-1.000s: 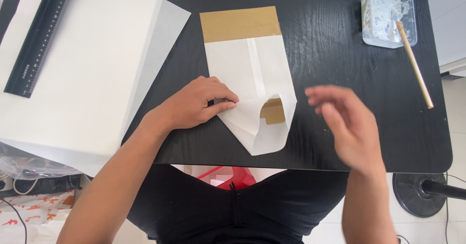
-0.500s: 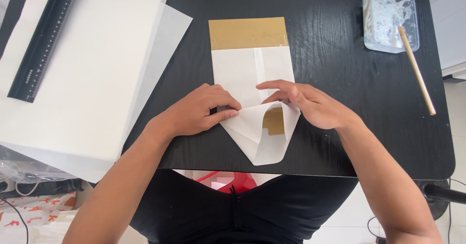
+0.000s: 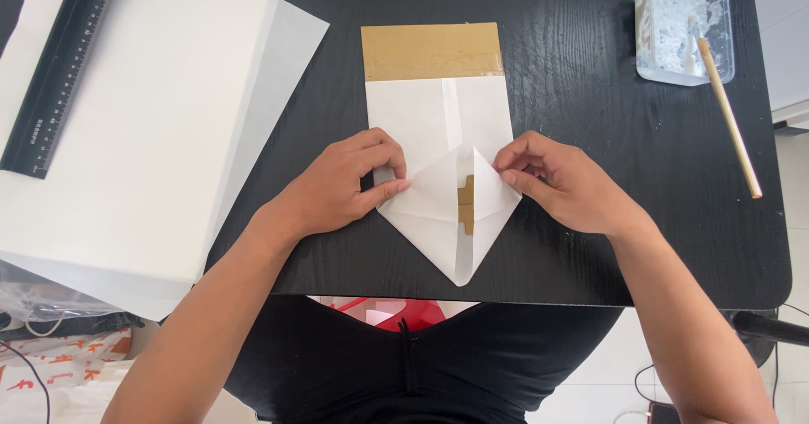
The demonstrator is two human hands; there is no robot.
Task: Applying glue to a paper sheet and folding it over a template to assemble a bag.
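The white paper bag (image 3: 438,129) lies flat in the middle of the black table (image 3: 590,238), its folded point toward the near edge. The left hand (image 3: 337,190) and right hand (image 3: 560,179) press the side flaps with curled fingertips. Keeping both corners level should make the creases even.

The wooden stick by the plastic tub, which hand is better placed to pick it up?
Right, probably. The wooden stick lies at the table's right edge, nearer the right hand. The left hand would have to cross the folded paper.
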